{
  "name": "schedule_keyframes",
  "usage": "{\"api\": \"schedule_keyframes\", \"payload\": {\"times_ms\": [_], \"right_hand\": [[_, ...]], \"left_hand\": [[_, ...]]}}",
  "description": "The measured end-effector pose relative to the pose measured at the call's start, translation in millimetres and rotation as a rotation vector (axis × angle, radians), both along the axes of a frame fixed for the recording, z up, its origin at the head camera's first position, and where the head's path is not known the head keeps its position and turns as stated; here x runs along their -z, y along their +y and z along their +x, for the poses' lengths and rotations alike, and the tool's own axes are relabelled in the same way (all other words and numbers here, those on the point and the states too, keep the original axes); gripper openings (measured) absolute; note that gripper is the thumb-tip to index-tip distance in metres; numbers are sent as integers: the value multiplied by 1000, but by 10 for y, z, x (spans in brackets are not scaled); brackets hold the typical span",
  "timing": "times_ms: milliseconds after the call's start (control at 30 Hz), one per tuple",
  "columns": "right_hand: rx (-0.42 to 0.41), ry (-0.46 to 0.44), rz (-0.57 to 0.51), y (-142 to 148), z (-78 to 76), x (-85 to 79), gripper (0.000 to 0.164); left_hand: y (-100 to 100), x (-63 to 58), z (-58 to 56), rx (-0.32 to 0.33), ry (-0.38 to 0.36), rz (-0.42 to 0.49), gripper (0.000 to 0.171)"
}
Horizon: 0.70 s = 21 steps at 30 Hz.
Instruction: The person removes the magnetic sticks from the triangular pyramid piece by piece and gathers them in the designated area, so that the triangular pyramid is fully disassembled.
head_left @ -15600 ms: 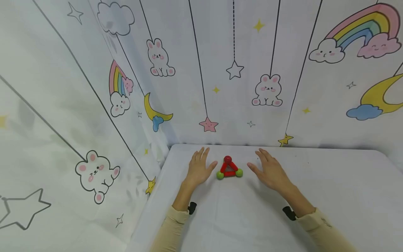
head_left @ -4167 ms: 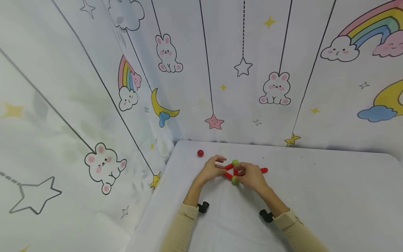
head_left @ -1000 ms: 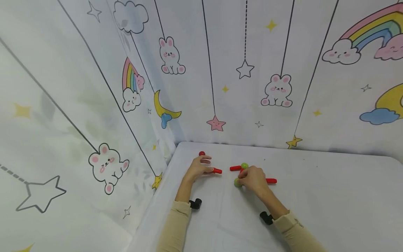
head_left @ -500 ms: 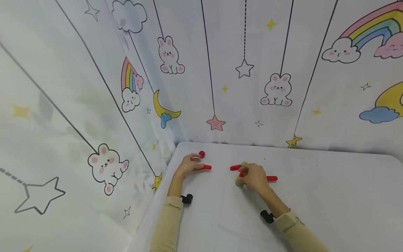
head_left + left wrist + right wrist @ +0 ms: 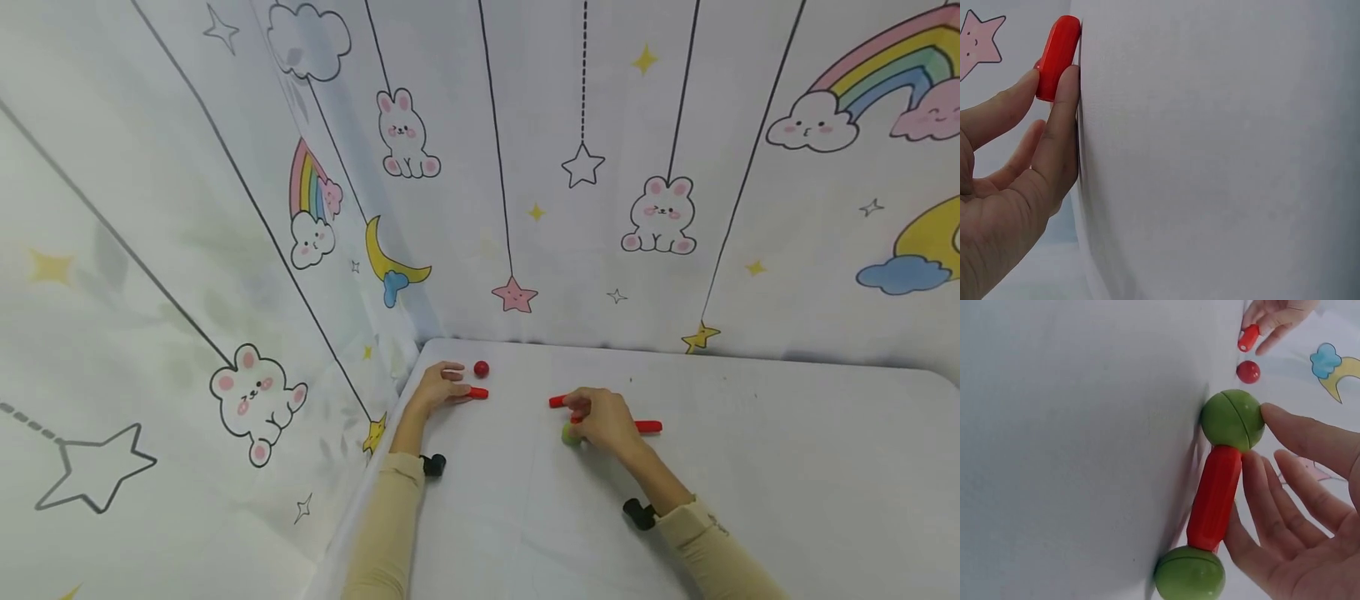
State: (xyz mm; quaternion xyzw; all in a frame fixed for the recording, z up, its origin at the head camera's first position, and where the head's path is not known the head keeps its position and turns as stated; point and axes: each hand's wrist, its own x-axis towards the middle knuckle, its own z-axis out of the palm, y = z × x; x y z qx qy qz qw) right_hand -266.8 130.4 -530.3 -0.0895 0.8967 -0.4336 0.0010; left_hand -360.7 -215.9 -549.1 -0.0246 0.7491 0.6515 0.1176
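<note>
Head view: my left hand [image 5: 435,389] pinches red rod [image 5: 479,393] by table's [image 5: 517,508] far-left corner; right hand [image 5: 604,420] grips green ball [image 5: 1230,419]. Likely disassembly step; next calls for rod release.

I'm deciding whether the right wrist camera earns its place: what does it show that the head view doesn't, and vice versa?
Only the right wrist view: an upper green ball and a lower green ball, with the connecting rod fully visible between them; the head view plainly shows just one green ball, partly covered.

Only the head view: both sleeves, the printed bunnies and the red rod to the right hand's right.

Both: the left hand pinching a short rod, the red ball and the right hand.
</note>
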Motion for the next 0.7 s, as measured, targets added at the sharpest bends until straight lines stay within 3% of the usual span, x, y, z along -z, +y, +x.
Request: {"api": "schedule_keyframes", "payload": {"times_ms": [433, 700], "right_hand": [[-81, -29, -41, 90, -48, 18, 49], [-95, -12, -112, 176, -107, 68, 48]], "left_hand": [[14, 27, -173, -76, 6, 37, 55], [31, -30, -138, -148, 33, -62, 55]]}}
